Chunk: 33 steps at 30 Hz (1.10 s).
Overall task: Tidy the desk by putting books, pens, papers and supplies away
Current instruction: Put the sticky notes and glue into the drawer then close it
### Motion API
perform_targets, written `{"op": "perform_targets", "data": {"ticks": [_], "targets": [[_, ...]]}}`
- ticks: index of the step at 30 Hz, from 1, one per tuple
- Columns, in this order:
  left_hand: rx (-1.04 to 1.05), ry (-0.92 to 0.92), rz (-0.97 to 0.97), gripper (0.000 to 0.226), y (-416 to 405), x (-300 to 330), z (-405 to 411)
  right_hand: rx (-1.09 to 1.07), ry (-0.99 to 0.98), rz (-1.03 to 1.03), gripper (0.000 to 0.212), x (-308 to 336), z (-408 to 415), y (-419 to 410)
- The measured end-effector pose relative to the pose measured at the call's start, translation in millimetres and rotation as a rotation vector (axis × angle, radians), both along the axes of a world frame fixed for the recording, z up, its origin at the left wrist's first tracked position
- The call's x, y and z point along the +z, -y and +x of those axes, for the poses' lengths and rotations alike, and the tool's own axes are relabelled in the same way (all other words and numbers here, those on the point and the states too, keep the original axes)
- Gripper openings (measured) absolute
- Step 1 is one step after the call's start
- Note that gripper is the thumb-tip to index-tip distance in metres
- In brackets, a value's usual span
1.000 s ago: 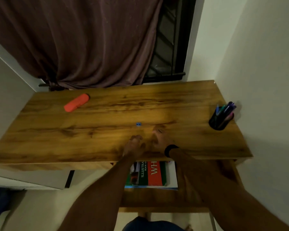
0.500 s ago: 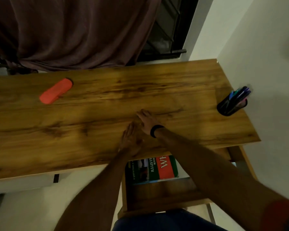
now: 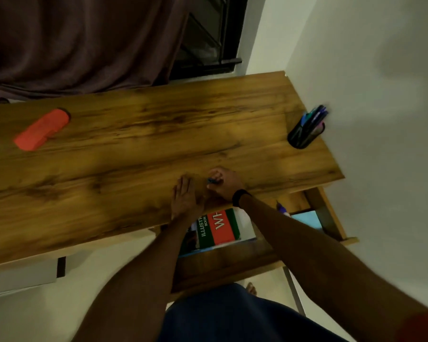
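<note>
The right hand [image 3: 223,183] pinches what looks like a small blue item [image 3: 211,180] just above the desk [image 3: 134,149]; the left hand [image 3: 185,198] lies flat beside it. Next, carrying it to the open drawer [image 3: 223,265] below the grip seems likely.
</note>
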State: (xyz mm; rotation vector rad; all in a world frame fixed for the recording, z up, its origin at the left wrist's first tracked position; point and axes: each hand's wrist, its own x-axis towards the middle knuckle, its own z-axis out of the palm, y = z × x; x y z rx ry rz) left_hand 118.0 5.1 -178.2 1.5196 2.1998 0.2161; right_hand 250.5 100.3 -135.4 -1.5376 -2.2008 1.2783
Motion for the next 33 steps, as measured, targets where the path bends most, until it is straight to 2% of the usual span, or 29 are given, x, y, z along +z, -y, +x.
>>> {"op": "perform_targets", "data": {"ticks": [8, 13, 18, 24, 27, 28, 31, 33], "targets": [[-0.076, 0.005, -0.032, 0.08, 8.4, 9.3, 98.6, -0.129, -0.019, -0.017, 0.023, -9.3, 132.6, 32.9], [-0.095, 0.034, 0.032, 0.076, 19.9, 11.4, 153.1, -0.187, 0.092, -0.025, 0.023, -19.4, 197.2, 45.6], [-0.118, 0.047, 0.13, 0.067, 37.0, 8.5, 190.4, -0.207, 0.199, -0.034, 0.012, -30.3, 234.0, 52.3], [-0.095, 0.133, -0.028, 0.061, 54.8, -3.3, 215.6, -0.078, 0.38, -0.131, 0.029, -46.4, 251.6, 62.4], [-0.093, 0.189, -0.032, 0.052, 62.3, -4.5, 215.2, -0.067, 0.355, -0.174, 0.06, -57.1, 245.6, 64.9], [-0.082, 0.197, -0.029, 0.049, 64.9, -3.6, 214.4, -0.048, 0.353, -0.184, 0.063, -59.3, 242.9, 65.6], [-0.025, 0.209, -0.081, 0.047, 69.4, -1.3, 211.3, 0.068, 0.459, -0.135, 0.037, -68.1, 238.5, 67.5], [-0.01, 0.232, -0.107, 0.043, 71.3, -2.5, 209.3, 0.089, 0.482, -0.148, 0.035, -71.0, 237.0, 68.2]]}}
